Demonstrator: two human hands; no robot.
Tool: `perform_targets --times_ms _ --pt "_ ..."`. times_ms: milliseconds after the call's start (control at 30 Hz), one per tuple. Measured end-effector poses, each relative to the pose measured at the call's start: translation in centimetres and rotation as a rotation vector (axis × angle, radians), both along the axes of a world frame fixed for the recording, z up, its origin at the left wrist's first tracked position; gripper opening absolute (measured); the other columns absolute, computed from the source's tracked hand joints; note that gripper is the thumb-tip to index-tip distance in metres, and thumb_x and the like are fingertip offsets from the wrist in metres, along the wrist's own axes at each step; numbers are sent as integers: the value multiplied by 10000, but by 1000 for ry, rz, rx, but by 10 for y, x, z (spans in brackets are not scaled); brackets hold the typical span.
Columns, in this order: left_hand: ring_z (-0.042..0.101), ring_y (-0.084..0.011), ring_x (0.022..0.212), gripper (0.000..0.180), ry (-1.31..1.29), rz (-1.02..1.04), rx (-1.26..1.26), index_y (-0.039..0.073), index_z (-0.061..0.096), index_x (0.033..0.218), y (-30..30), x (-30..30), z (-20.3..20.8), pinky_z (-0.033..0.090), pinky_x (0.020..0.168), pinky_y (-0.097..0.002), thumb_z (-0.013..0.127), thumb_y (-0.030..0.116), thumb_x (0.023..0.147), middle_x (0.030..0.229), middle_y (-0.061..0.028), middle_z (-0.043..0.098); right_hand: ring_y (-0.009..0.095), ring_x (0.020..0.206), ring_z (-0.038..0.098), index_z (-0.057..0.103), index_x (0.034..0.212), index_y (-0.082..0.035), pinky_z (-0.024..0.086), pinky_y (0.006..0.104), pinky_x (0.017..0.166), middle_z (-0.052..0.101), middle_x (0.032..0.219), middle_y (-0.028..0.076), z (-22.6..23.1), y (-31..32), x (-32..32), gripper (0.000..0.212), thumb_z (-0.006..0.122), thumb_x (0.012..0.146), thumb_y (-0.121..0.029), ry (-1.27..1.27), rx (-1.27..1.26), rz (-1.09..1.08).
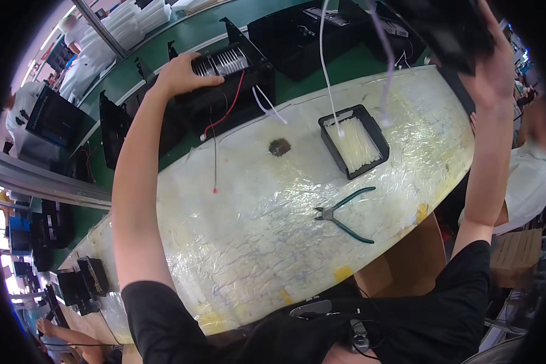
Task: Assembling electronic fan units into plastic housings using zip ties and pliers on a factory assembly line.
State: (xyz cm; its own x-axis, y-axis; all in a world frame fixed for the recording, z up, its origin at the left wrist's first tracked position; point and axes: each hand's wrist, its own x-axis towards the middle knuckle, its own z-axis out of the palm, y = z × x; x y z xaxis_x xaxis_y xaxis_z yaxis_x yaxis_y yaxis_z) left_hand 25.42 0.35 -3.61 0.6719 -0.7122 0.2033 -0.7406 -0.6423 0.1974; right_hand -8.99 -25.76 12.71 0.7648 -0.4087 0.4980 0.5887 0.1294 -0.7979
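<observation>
My left hand (182,76) reaches to the far left and grips a black housing (248,91), thumb along the near side and the other fingers mostly hidden. A silver ribbed metal part (224,61) sits in that housing, and red and white wires hang from it onto the table. My right hand (494,73), raised at the upper right, is closed on a dark, box-shaped black part (446,30). That part is partly cut off by the picture's edge, and white cables (323,60) hang near it.
On the film-covered table (236,242) lie green-handled cutting pliers (339,215) with their handles spread. Behind them stands a black tray (379,145) of white cable ties (355,145). More black housings (306,42) line the green bench (194,36). Other people work at both sides.
</observation>
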Motion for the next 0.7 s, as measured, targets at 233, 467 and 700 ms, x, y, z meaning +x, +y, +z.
perform_targets --times_ms 233,467,700 --pt "479 -336 1327 1101 -132 -37 -90 -44 251 1507 -16 6 -5 370 1110 -405 806 489 720 1458 -269 437 222 1145 637 606 1283 -26 453 388 1061 668 1235 110 -54 -36 -53 383 551 998 -276 168 227 267" --pt "560 -226 1150 1041 1042 -860 -914 -63 140 1521 32 -240 57 432 981 -351 544 668 899 1164 -129 589 204 1128 650 574 1291 -11 501 348 1017 671 1213 108 -49 54 -88 388 542 1001 -266 234 167 515" --pt "374 -37 375 532 1317 -98 -381 -25 582 1171 133 -349 79 252 360 -202 597 466 966 635 -2 539 232 1169 623 475 1375 24 473 387 1058 609 1302 141 -70 124 -140 471 507 1023 -287 486 95 400"
